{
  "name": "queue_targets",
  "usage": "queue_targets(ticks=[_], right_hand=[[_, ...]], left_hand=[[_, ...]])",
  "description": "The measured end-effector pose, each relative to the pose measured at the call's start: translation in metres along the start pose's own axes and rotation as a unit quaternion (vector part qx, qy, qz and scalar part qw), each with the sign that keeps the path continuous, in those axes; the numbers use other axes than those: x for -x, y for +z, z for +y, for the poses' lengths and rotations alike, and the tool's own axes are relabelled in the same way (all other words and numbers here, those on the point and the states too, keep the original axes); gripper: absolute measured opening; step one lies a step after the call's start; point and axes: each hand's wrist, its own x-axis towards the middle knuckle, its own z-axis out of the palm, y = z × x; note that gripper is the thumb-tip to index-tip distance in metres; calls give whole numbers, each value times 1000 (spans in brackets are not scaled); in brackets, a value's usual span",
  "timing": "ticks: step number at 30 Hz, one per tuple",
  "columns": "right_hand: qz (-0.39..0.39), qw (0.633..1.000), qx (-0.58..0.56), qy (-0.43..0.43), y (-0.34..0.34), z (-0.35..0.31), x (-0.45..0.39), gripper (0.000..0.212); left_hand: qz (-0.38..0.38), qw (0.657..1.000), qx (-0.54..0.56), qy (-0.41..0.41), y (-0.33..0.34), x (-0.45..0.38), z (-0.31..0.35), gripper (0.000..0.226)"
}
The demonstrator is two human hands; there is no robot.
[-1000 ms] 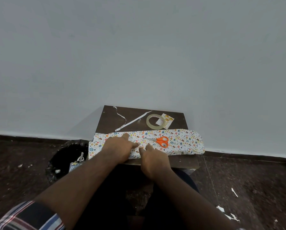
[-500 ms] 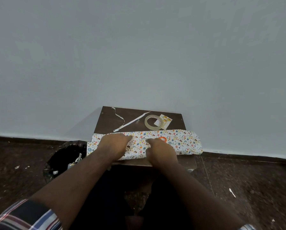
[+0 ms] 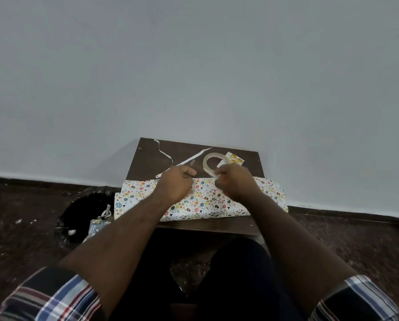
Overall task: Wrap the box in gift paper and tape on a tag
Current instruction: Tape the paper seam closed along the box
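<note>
The box wrapped in white paper with coloured egg prints (image 3: 200,202) lies across the near half of the small dark table (image 3: 147,161). My right hand (image 3: 234,181) grips the near edge of the clear tape roll (image 3: 207,162) just behind the box. My left hand (image 3: 176,181) hovers over the box's far edge. Its fingers are curled and its thumb is pinched to the forefinger, on what looks like the tape's loose end. A small tag card with yellow and orange circles (image 3: 235,158) lies behind the roll. The orange scissors are hidden.
Two white paper strips (image 3: 186,161) lie on the table's far left part. A black-lined waste bin (image 3: 80,212) with scraps stands on the floor to the left. The table backs onto a grey wall. My knees sit under its near edge.
Both hands left the near fold of the paper and moved away from me to the tape roll. The right hand took hold of the roll. The scissors went out of sight.
</note>
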Motion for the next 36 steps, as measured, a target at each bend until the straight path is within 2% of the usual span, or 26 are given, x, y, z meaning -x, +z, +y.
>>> queue_targets(ticks=[3, 5, 9, 12, 15, 18, 22, 25, 29, 30, 33, 36], right_hand=[[53, 994, -79, 61, -7, 7, -22, 17], [32, 993, -84, 70, -6, 9, -35, 23], [-19, 997, 65, 31, 6, 6, -62, 27], [-58, 990, 122, 33, 16, 9, -78, 24], [-87, 984, 151, 27, 22, 12, -84, 24], [-87, 987, 133, 33, 21, 14, -86, 24], [-50, 998, 21, 35, 4, 13, -81, 21], [-12, 988, -147, 50, -12, 7, -60, 12], [6, 919, -388, 67, -24, -11, -24, 13], [-4, 900, -430, 68, -24, -16, -15, 15], [-32, 856, -510, 80, -20, -25, 4, 16], [-60, 831, -541, 117, -17, -31, 18, 14]], left_hand=[[-30, 997, 56, -31, 7, -5, -6, 28], [-37, 998, 49, -34, 8, -6, -10, 27], [-44, 998, 30, -30, 7, -6, -13, 22], [-50, 999, 4, -10, 8, -7, -15, 22], [-58, 998, 0, -7, 7, -8, -17, 23], [-62, 998, 12, -13, 6, -6, -15, 23], [-65, 997, 27, -21, 3, -4, -12, 24], [-59, 995, 73, -27, 2, 2, -6, 30], [46, 995, 84, 29, -3, 9, 17, 39], [46, 993, 103, 38, -5, 10, 24, 45], [-33, 981, 191, 33, -9, 16, 41, 69], [-62, 970, 228, 50, -15, 25, 39, 61]])
